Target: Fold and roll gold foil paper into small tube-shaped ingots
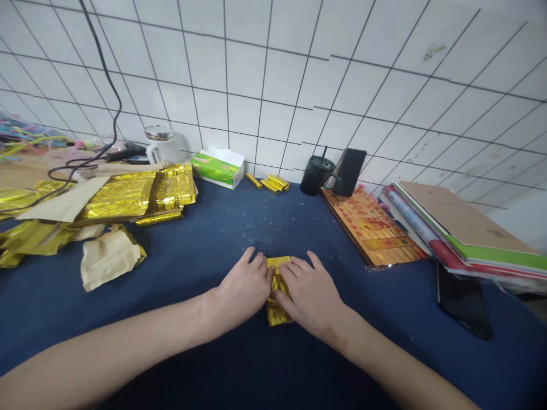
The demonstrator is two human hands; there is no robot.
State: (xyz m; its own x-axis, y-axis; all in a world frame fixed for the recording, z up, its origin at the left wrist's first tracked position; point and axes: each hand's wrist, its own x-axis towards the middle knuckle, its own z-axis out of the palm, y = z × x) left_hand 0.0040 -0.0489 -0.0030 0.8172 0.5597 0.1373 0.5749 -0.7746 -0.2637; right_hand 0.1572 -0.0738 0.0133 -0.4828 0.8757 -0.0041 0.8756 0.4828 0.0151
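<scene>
A small piece of gold foil paper (278, 310) lies on the dark blue cloth (231, 233) in front of me. My left hand (244, 287) and my right hand (311, 295) press down on it from either side. Their fingers meet over its middle and pinch the foil. Most of the sheet is covered by my hands. Only its top edge and bottom corner show.
A heap of gold foil sheets (128, 196) and crumpled tan paper (109, 256) lies at the left. Folded gold pieces (269, 183), a tissue box (217, 168), a white mug (164, 145), a black cup (317, 175), printed sheets (371, 228), books (461, 233) and a phone (464, 302) surround me.
</scene>
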